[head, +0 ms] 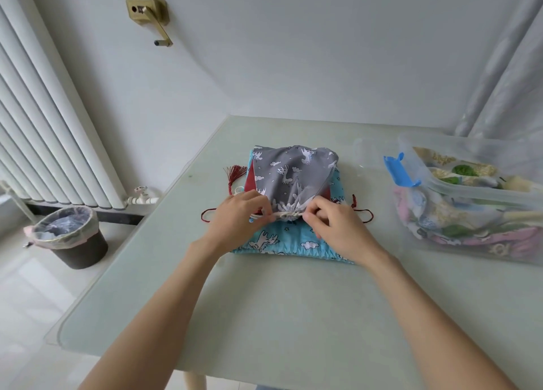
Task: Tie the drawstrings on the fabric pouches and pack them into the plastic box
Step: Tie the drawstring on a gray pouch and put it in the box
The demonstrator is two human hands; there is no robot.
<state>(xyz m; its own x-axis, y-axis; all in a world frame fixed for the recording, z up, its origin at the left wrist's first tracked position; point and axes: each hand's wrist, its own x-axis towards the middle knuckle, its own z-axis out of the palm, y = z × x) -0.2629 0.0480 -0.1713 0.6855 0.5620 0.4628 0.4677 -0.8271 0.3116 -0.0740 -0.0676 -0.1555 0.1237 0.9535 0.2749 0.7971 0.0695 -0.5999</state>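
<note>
A grey pouch [291, 172] printed with white animals lies on top of a small stack in the middle of the table, its mouth gathered tight toward me. My left hand [235, 219] and my right hand [335, 225] each pinch an end of its pale drawstring [289, 214], which is stretched between them across the gathered mouth. Under it lie a red pouch [252, 181] with a tassel and dark red cords, and a blue pouch [293, 239] with the same animal print. The clear plastic box [470, 213] stands at the right and holds several packed pouches.
The box's lid with a blue clip [398, 169] leans over the box. The pale glass-topped table [264, 301] ends close to me and at the left. A lined bin [69, 236] stands on the floor to the left, below a white radiator [44, 125].
</note>
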